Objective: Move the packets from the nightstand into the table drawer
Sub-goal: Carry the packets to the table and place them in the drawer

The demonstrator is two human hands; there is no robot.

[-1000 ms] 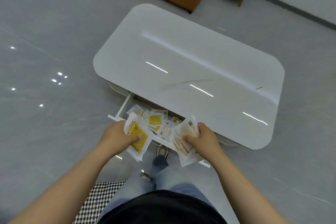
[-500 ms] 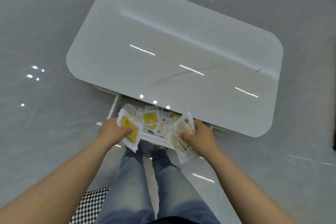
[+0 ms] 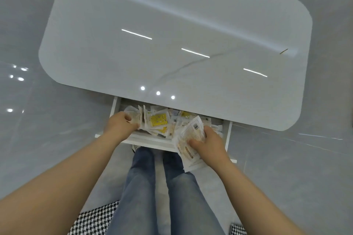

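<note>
My left grip (image 3: pixel 122 127) has pushed deeper into the open drawer (image 3: pixel 152 140) under the bench (image 3: pixel 172 25), fingers curled round a clear packet (image 3: pixel 134 117) at its left end. Loose packets (image 3: pixel 158 120) fill the middle. My right grip (image 3: pixel 208 143) pinches a packet stack (image 3: pixel 191 137) over the drawer's front right.

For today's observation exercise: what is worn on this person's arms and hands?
Nothing visible: both forearms are bare, with no sleeves in view. The left hand and right hand wear no gloves, and no watch, bracelet or ring shows.
</note>
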